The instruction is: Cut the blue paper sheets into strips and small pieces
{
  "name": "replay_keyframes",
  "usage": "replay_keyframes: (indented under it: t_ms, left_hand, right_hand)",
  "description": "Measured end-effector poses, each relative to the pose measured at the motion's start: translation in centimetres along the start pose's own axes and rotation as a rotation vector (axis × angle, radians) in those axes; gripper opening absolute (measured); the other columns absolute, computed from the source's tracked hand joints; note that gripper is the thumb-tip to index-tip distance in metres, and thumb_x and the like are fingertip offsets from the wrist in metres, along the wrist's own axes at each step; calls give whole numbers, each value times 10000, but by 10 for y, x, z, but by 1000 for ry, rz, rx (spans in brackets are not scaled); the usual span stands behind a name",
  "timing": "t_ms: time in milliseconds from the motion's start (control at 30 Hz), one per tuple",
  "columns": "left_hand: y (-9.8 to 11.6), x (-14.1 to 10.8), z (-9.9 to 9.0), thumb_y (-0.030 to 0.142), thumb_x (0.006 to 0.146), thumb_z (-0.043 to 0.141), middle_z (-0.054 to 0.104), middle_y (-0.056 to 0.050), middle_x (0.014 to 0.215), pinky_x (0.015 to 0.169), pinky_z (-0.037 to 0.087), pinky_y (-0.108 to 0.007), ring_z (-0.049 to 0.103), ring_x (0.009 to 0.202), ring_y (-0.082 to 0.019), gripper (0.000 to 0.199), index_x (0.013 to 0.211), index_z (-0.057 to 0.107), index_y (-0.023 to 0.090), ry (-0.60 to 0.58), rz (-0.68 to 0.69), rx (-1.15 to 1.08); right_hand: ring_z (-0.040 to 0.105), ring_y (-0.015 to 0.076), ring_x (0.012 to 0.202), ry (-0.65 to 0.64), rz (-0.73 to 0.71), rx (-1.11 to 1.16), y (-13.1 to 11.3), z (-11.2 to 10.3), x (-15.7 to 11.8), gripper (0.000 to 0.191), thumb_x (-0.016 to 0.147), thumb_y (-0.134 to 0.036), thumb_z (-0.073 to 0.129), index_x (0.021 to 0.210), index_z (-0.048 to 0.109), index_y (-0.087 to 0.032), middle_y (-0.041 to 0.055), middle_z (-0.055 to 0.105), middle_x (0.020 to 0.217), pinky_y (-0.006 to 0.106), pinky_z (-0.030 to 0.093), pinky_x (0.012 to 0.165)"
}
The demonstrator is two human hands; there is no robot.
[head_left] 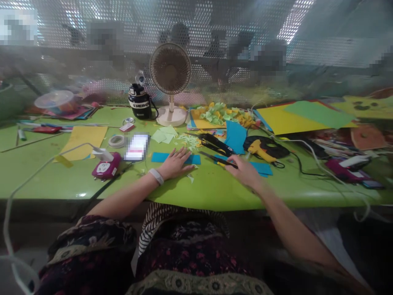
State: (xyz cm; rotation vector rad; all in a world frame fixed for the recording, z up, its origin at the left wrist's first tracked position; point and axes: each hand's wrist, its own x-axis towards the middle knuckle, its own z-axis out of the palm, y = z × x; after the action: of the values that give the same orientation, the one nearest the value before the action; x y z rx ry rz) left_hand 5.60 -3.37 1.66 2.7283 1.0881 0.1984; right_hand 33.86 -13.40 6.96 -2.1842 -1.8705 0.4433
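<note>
I see the left hand (pixel 175 163) flat, fingers spread, on a blue strip (pixel 158 157) on the green surface (pixel 202 190). At three o'clock from it, the right hand (pixel 245 172) grips black scissors (pixel 214 158). The phone (pixel 136 147) lies at ten o'clock, the fan (pixel 170 69) at twelve.

A paper-craft workplace is indicated by the green bench (pixel 221 189), over which blue paper strips (pixel 160 157), a yellow glue gun (pixel 262 152) at right, larger coloured sheets (pixel 281 119) and, farther back, heaped paper cut-outs (pixel 219 114) are spread.
</note>
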Motion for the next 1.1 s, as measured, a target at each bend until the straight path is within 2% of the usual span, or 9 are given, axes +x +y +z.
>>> replay_keyframes:
  t_ms: [100, 233, 500, 667, 900, 1100]
  left_hand:
    - [0, 0, -1, 657, 1035, 323, 247, -132, 1706, 1301, 79, -501, 155, 1605, -278, 758, 1613, 341, 168, -5, -10, 4]
    - [0, -1, -2, 603, 1050, 314, 260, -123, 1703, 1301, 93, -498, 165, 1602, -273, 714, 1624, 321, 179, -17, -32, 8]
    - [-1, 1, -2, 603, 1052, 284, 230, -121, 1710, 1302, 94, -472, 163, 1603, -266, 715, 1627, 316, 179, -46, -30, -6]
    - [2, 1, -4, 595, 1053, 291, 231, -127, 1710, 1305, 89, -451, 157, 1604, -263, 735, 1630, 308, 140, -68, -45, -2]
    - [-2, 2, 2, 603, 1049, 278, 244, -128, 1705, 1301, 123, -483, 190, 1597, -276, 716, 1622, 330, 176, -40, -23, -3]
    - [-1, 2, 1, 616, 1048, 277, 247, -124, 1707, 1303, 106, -454, 176, 1601, -266, 734, 1618, 337, 158, -50, -31, -7]
  right_hand:
    - [668, 310, 998, 101, 0, -19, 20, 19, -21, 407, 955, -615, 491, 1027, 619, -235, 130, 714, 1133, 350, 468, 752]
    - [669, 319, 1016, 163, 34, -111, 21, 31, -25, 440, 968, -642, 466, 1034, 626, -237, 140, 699, 1134, 338, 450, 706]
    - [674, 300, 936, 118, 53, -171, 16, 30, -24, 408, 986, -582, 484, 1116, 636, -226, 144, 688, 1184, 325, 412, 647]
    - [671, 307, 951, 132, 52, -150, 16, 31, -25, 420, 987, -593, 472, 1106, 638, -227, 142, 693, 1180, 332, 417, 649]
    - [672, 294, 933, 141, 48, -197, 14, 31, -25, 430, 987, -609, 463, 1108, 636, -235, 135, 696, 1184, 321, 397, 609]
    - [672, 289, 914, 130, 49, -212, 12, 29, -26, 438, 995, -602, 457, 1119, 639, -224, 139, 693, 1191, 324, 385, 601]
